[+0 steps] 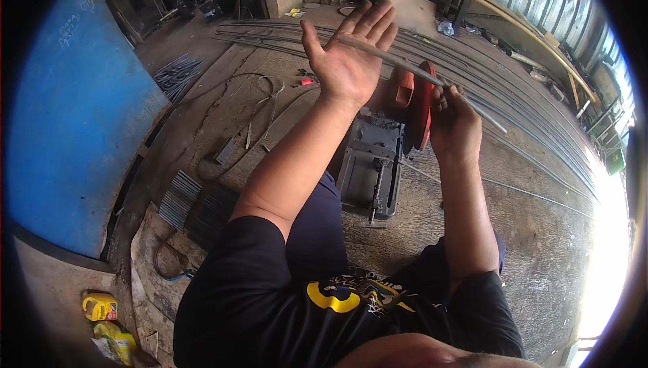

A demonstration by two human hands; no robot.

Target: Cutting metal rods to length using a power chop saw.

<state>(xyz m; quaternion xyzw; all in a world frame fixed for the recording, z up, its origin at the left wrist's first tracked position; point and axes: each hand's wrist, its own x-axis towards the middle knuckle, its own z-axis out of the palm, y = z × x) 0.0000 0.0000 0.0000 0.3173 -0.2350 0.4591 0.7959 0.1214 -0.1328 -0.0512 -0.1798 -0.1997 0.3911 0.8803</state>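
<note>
Nearest: black shirt (277, 300), yellow print. Beyond, right: right hand (457, 128), thumb and fingers pinching grey rod (405, 64). Rod slants above saw, far-left end crossing left palm. Left hand (349, 71): palm exposed, fingers extended, slightly spread, thumb apart; contact with rod end cannot be told. Below, left: short rods (177, 199). Centre: cut-off saw (370, 165), red guard at far end. Far: long bars (550, 145). Step, judged: rod handling, outside clamp. Next move likely calls for left fingers closing, steady right pinch.
</note>
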